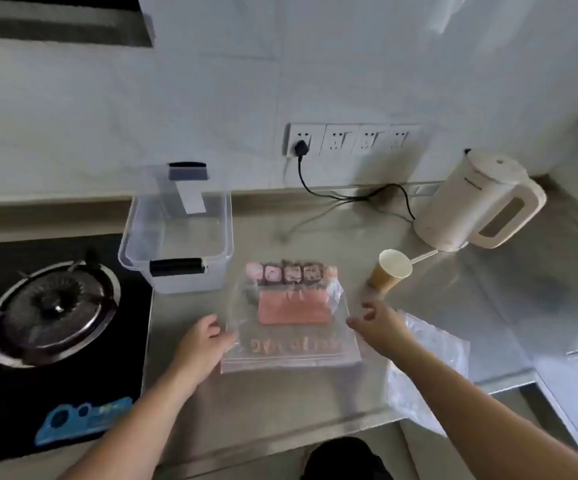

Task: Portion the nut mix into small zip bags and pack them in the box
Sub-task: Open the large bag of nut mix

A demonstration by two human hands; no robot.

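Grey countertop (436,306) ran from a black gas hob (51,310) on your left to a sink edge at far right, with white tiled wall behind and a row of wall sockets (349,138), one holding a black plug. You had a large clear zip bag (291,327) in front of you on the counter, its zip edge nearest you, with a pink and brown printed package showing through or behind it; which of the two could not be told. Your left hand (204,344) gripped the bag's left edge, fingers curled onto the plastic. Your right hand (374,323) pinched the bag's right edge between thumb and fingers. A clear plastic box (176,237) with black handles stood open just behind and left of the bag, beside the hob. A paper cup (389,271) sat tilted just right of the bag's far corner, and a white electric kettle (478,202) stood further back on the right. More crumpled clear plastic (433,355) lay under your right forearm near the counter's front edge.
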